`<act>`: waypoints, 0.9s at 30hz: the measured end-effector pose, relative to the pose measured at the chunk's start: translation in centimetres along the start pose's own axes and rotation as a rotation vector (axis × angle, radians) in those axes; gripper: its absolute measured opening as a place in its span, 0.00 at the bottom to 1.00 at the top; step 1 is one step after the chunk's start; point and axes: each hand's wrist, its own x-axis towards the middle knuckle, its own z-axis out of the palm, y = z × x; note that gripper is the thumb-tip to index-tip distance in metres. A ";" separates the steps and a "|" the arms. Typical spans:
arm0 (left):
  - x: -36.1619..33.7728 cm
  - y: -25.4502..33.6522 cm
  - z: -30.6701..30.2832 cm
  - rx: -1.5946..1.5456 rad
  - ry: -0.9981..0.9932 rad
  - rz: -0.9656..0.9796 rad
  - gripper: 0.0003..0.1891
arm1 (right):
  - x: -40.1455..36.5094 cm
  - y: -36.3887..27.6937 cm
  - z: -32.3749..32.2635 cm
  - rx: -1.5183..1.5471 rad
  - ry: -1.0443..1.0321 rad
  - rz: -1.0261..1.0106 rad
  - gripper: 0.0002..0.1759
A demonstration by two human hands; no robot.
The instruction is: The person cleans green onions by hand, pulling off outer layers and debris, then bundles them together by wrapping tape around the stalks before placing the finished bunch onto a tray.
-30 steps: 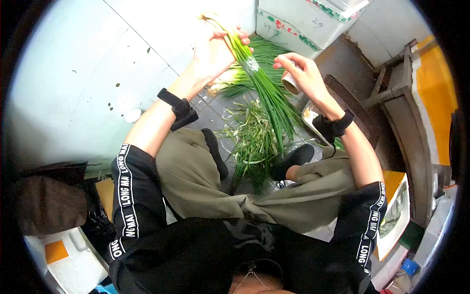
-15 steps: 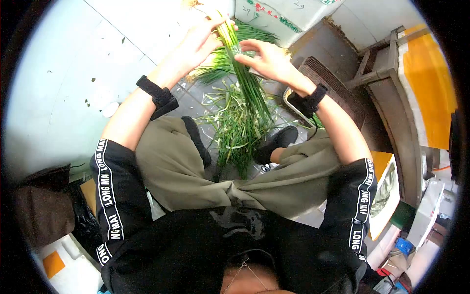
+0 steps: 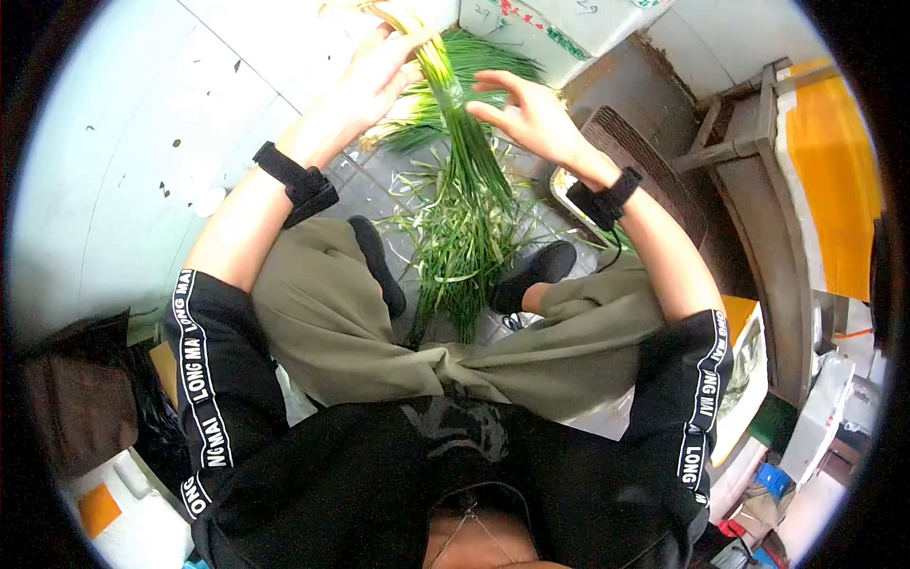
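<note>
My left hand [image 3: 381, 78] is closed around the pale upper stems of a bunch of scallions [image 3: 464, 133], root end up and green leaves hanging down. A shiny clear band seems to wrap the middle of the bunch. To the right of it, my right hand [image 3: 533, 116] is held off the scallions, thumb and fingers apart and nothing in them. Behind the held bunch lie more scallions [image 3: 488, 59] on the tiled floor. Under its leaf tips spreads a heap of stripped leaves and trimmings [image 3: 455, 251], between my shoes.
A white foam box [image 3: 531, 33] with red and green print stands at the far side. A brown woven basket [image 3: 645, 156] is on the right, by a metal-framed stand [image 3: 749, 142]. The pale wall [image 3: 123, 142] rises on the left.
My right hand has come away from the bunch, its fingers spreading. My left hand has shifted slightly left and keeps its hold on the scallions.
</note>
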 end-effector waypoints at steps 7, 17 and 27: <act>-0.4 -1.6 4.4 0.370 0.080 0.026 0.22 | 1.7 -0.2 0.6 -0.258 -0.047 0.121 0.36; -1.2 -0.8 5.7 0.323 -0.045 0.005 0.22 | 1.6 1.2 -3.0 0.138 -0.055 0.288 0.30; -0.9 -0.4 -0.8 0.172 -0.151 -0.095 0.27 | -2.5 5.7 -12.6 1.099 0.203 0.388 0.18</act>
